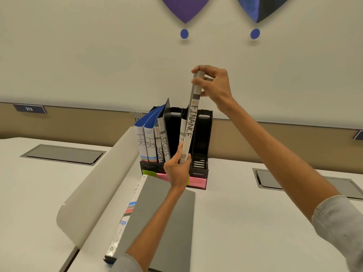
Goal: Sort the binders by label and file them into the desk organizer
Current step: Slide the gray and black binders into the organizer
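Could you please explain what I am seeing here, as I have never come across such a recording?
No machine here: a person wears one camera on the head, looking forward and down at two bare hands. The right hand pinches the top of the FINANCE binder and the left hand grips its bottom, holding it upright at the black organizer. Two HR binders and two SPORTS binders stand in its left side. A grey binder lies flat on the white desk, nearer the person.

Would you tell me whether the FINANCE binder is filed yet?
Not yet: the FINANCE binder rises tilted above the desk organizer, right hand pinching its top, left hand gripping its bottom.
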Demonstrator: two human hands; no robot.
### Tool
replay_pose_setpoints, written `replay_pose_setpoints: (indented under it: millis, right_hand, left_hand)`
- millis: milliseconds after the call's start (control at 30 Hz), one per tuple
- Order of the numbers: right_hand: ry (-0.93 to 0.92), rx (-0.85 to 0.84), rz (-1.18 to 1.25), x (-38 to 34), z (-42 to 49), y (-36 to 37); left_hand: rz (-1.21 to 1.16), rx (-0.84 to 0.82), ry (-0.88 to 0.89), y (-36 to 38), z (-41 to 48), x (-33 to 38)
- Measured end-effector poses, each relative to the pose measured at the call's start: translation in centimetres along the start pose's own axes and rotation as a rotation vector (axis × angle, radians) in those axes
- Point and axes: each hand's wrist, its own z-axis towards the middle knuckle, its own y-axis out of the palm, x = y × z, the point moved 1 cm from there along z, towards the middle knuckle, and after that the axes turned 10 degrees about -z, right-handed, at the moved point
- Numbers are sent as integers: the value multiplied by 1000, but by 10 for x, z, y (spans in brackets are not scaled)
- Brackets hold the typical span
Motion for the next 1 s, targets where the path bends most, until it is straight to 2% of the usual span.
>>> replay_pose_setpoints:
  millis: [167, 267, 333, 433, 533, 633, 867, 1000]
  right_hand:
    - [-56, 41, 16, 33, 9, 21]
    - [-117, 41, -52, 52, 14, 34]
    - [-129, 29, -92, 67, 15, 43]
    - [-107, 66, -79, 86, 19, 48]
    - [-99, 107, -83, 95, 29, 47]
    - [-108, 125, -100, 104, 38, 45]
    - [-222, 97, -198, 109, 38, 55]
    - [-265, 113, -205, 106, 39, 60]
  left_hand:
    - [8, -197, -90, -7, 28, -30]
    - [43, -380, -160, -7, 44, -50]
    - [79, -446, -198, -8, 53, -63]
    - [98, -386, -222, -7, 60, -80]
    - [101, -234, -216, -2, 61, -81]
    - [224, -94, -179, 2, 62, -81]
    - [429, 2, -169, 1, 60, -92]
    - [455, 54, -177, 0, 62, -87]
